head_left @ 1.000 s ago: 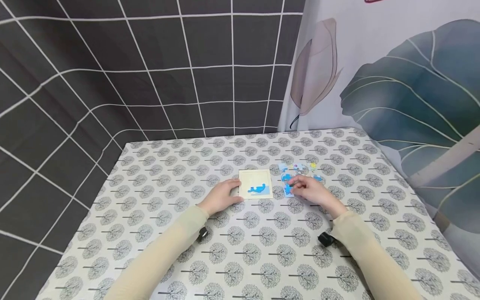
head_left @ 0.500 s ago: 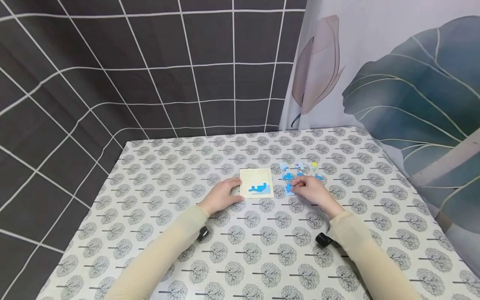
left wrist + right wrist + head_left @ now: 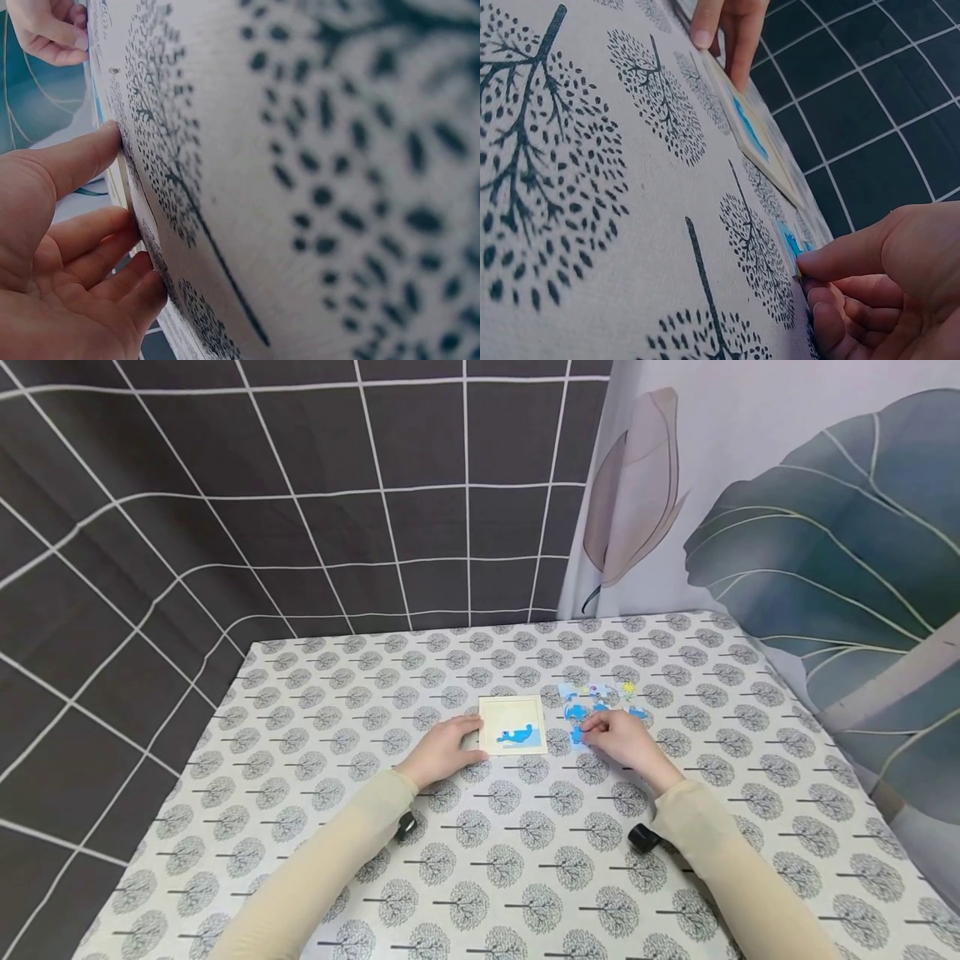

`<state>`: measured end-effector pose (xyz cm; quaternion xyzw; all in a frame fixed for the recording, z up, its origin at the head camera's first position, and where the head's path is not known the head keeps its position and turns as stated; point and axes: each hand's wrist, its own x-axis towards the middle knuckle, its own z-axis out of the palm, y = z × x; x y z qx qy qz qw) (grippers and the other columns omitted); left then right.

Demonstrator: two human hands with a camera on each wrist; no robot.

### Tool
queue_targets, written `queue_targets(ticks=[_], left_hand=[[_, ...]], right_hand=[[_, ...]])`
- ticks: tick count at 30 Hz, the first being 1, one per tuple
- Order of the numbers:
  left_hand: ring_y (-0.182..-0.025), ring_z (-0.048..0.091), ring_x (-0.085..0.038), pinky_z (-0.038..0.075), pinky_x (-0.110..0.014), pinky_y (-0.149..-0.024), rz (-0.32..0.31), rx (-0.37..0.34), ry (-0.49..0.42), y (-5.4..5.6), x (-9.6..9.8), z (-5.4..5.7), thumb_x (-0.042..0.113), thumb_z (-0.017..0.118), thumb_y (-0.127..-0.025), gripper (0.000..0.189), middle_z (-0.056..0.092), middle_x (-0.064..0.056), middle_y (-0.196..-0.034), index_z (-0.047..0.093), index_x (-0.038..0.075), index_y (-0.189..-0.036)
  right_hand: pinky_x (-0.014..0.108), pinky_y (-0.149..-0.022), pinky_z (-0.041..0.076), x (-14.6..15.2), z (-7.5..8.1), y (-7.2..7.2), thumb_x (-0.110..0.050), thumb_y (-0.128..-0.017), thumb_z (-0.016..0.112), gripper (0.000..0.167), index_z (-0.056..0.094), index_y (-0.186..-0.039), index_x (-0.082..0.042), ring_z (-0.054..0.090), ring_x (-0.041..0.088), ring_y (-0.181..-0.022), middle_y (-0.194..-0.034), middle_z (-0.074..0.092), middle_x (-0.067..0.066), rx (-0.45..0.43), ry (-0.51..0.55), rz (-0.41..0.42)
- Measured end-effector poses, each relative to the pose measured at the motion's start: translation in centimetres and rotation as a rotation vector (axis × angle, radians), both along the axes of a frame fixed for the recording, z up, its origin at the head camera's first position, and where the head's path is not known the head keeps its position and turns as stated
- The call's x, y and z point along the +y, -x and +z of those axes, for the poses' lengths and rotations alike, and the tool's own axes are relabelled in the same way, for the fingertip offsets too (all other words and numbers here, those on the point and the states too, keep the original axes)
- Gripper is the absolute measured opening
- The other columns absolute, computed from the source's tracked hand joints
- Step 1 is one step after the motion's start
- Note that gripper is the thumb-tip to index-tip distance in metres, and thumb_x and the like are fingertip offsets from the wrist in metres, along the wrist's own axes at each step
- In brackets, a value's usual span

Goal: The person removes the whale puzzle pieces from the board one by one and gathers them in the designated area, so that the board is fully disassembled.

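Observation:
A shallow square puzzle tray (image 3: 510,699) lies flat on the table, with a blue picture piece (image 3: 519,737) set in its lower part. My left hand (image 3: 441,753) holds the tray's left side, thumb at the near corner and fingers along the edge. In the left wrist view, that hand's thumb (image 3: 88,155) and fingers meet the tray's side. To the right of the tray, my right hand (image 3: 624,742) pinches a blue puzzle piece (image 3: 577,737) between thumb and fingers. The right wrist view shows this blue piece (image 3: 789,241) at the thumb tip, partly hidden by the hand.
Several loose puzzle pieces (image 3: 575,712) lie just beyond my right hand, one bearing a yellow sun (image 3: 628,688). A tree-print cloth (image 3: 495,860) covers the table. Behind it hangs a dark grid-patterned curtain (image 3: 420,452), with a leaf-print curtain (image 3: 825,543) on the right.
My right hand has shifted very slightly, its fingertips staying at the blue piece. The left hand and the tray keep their places; the view has tilted a little.

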<state>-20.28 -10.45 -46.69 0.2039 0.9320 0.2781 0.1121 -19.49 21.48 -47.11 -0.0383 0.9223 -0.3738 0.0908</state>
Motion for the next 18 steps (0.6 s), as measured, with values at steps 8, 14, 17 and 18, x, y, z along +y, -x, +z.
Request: queue_targets(ticks=[8, 14, 17, 18], left_hand=[[-0.145, 0.038, -0.03, 0.024, -0.044, -0.123, -0.005, -0.007, -0.007, -0.09, 0.0, 0.22, 0.031, 0.074, -0.092, 0.066, 0.045, -0.01, -0.155, 0.05, 0.003, -0.146], [-0.145, 0.038, -0.029, 0.024, -0.043, -0.123, -0.002, -0.004, -0.002, -0.02, 0.0, 0.07, 0.031, 0.075, -0.091, 0.066, 0.045, -0.009, -0.155, 0.05, 0.004, -0.146], [-0.145, 0.038, -0.029, 0.024, -0.043, -0.123, 0.0, -0.003, -0.002, 0.03, 0.03, 0.05, 0.031, 0.074, -0.091, 0.066, 0.045, -0.009, -0.155, 0.05, 0.003, -0.146], [-0.145, 0.038, -0.029, 0.024, -0.043, -0.123, 0.0, -0.003, -0.003, 0.03, 0.05, 0.06, 0.031, 0.074, -0.091, 0.066, 0.045, -0.009, -0.155, 0.05, 0.003, -0.146]], right_hand=[[0.033, -0.075, 0.05, 0.07, -0.12, 0.02, -0.019, -0.092, 0.07, 0.02, 0.071, -0.106, -0.005, 0.058, 0.019, -0.079, -0.089, 0.066, 0.004, -0.002, -0.001, -0.001], [0.034, -0.077, 0.051, 0.15, -0.04, 0.07, -0.018, -0.092, 0.07, 0.021, 0.071, -0.107, -0.004, 0.059, 0.019, -0.08, -0.09, 0.067, 0.005, -0.004, 0.021, 0.013], [0.034, -0.077, 0.051, 0.31, -0.02, 0.19, -0.018, -0.092, 0.071, 0.022, 0.071, -0.109, -0.003, 0.059, 0.018, -0.079, -0.09, 0.069, 0.004, 0.0, 0.023, 0.028], [0.034, -0.076, 0.052, 0.35, 0.03, 0.19, -0.018, -0.093, 0.071, 0.023, 0.071, -0.11, -0.003, 0.06, 0.018, -0.079, -0.09, 0.069, 0.004, 0.003, 0.021, 0.038]])
